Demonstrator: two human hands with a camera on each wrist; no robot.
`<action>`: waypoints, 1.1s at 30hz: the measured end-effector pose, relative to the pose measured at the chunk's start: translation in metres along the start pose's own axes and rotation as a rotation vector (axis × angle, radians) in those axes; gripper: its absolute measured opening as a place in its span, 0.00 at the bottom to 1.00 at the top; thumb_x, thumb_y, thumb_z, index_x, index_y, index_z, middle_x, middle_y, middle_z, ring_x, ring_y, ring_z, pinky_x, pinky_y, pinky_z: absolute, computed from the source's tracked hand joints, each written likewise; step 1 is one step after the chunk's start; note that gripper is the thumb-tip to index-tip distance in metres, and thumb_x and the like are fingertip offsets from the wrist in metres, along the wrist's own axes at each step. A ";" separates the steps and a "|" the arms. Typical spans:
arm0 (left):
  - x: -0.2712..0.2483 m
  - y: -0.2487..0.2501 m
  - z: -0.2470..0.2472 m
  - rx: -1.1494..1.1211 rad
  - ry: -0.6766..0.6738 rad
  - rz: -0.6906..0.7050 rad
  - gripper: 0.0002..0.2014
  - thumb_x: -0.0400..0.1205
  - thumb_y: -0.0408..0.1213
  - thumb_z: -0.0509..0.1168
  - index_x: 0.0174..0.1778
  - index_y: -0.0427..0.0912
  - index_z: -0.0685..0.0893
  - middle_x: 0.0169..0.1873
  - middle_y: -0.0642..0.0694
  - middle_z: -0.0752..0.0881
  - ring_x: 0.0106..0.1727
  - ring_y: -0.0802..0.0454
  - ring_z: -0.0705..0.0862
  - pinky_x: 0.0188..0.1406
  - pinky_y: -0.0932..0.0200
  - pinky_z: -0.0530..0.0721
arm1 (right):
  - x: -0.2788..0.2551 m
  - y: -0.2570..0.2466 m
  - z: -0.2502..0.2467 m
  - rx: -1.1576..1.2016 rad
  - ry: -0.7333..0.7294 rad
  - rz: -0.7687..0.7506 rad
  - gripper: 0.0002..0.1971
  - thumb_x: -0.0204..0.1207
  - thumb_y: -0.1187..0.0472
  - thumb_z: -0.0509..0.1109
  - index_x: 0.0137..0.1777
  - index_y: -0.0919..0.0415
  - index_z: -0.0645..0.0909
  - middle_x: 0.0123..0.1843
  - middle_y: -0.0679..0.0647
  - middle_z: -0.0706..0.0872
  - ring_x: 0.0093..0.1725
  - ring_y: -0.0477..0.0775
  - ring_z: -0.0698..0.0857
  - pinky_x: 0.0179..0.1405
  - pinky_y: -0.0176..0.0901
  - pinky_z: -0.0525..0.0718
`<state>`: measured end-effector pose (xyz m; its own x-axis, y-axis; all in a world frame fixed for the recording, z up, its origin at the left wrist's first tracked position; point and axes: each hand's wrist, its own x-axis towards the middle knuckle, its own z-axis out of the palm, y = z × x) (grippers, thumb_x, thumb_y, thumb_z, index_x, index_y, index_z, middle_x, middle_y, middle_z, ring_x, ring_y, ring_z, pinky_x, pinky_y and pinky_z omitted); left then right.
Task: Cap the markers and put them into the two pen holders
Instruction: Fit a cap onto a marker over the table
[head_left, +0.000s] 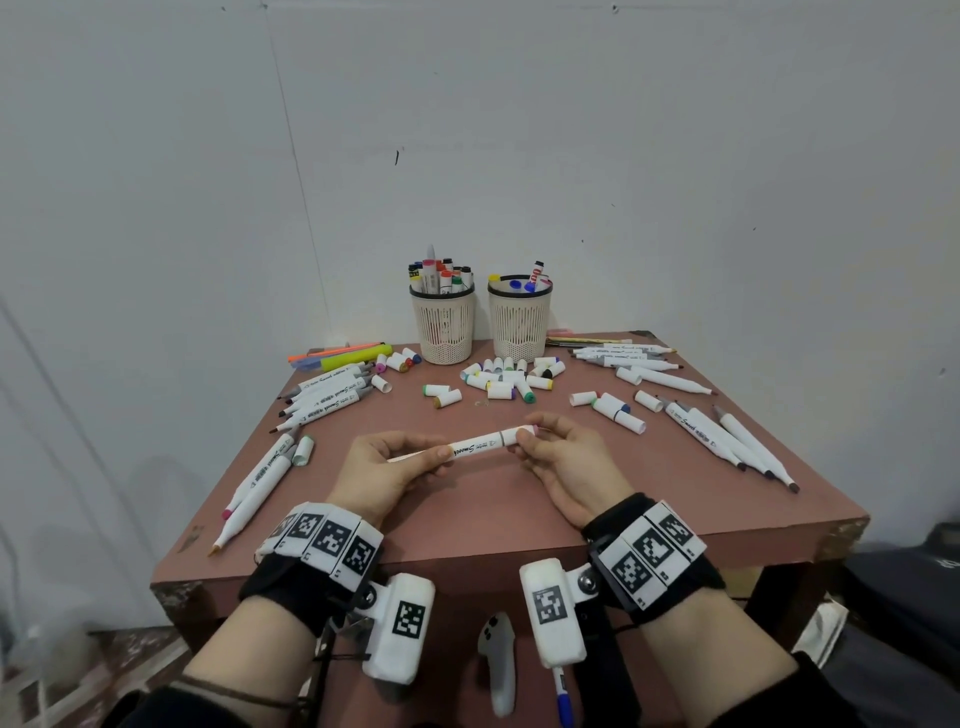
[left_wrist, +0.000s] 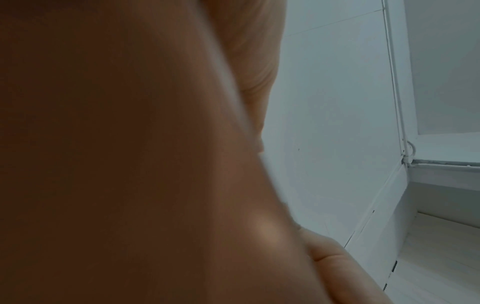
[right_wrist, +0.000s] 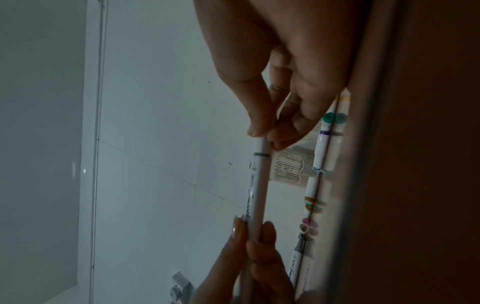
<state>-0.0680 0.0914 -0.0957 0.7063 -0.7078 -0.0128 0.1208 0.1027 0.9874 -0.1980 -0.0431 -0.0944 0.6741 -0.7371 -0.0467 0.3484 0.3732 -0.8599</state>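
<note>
A white marker (head_left: 480, 446) (right_wrist: 255, 197) lies level between both hands above the table's front half. My left hand (head_left: 400, 465) grips its barrel, with the thin tip end poking out leftward. My right hand (head_left: 540, 441) (right_wrist: 262, 135) pinches the pink-ended cap (head_left: 524, 431) seated on the marker's right end. Two cream mesh pen holders (head_left: 447, 325) (head_left: 519, 325) stand at the table's back, each holding capped markers. Loose caps (head_left: 501, 382) lie in front of them. The left wrist view is filled by blurred skin.
Uncapped white markers lie in groups at the left (head_left: 327, 392), front left (head_left: 260, 480) and right (head_left: 727, 439) of the brown table (head_left: 467, 525). Highlighters (head_left: 348, 358) and pens lie at the back left. A white wall stands close behind.
</note>
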 end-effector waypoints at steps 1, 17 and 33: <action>0.000 0.000 0.000 -0.002 0.000 -0.008 0.04 0.74 0.22 0.70 0.42 0.30 0.87 0.27 0.41 0.88 0.23 0.59 0.82 0.25 0.72 0.82 | 0.000 0.000 0.000 -0.036 -0.003 0.000 0.10 0.76 0.81 0.63 0.44 0.66 0.77 0.40 0.61 0.82 0.35 0.52 0.84 0.32 0.30 0.84; -0.006 0.005 0.003 0.047 0.047 0.011 0.05 0.70 0.29 0.75 0.39 0.34 0.88 0.28 0.40 0.87 0.24 0.56 0.81 0.25 0.68 0.80 | -0.003 -0.001 0.007 0.071 0.027 -0.033 0.09 0.76 0.80 0.64 0.46 0.67 0.78 0.40 0.61 0.81 0.36 0.52 0.81 0.34 0.32 0.86; -0.048 0.077 -0.054 0.691 -0.050 0.207 0.08 0.70 0.27 0.77 0.38 0.45 0.88 0.30 0.50 0.89 0.32 0.63 0.85 0.40 0.72 0.81 | -0.018 -0.036 0.021 -0.249 -0.100 -0.324 0.11 0.75 0.77 0.67 0.54 0.66 0.82 0.42 0.58 0.87 0.37 0.48 0.87 0.43 0.34 0.87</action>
<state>-0.0548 0.1714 -0.0280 0.6322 -0.7544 0.1765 -0.4926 -0.2155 0.8432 -0.2090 -0.0317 -0.0515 0.6196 -0.7313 0.2853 0.3931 -0.0254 -0.9191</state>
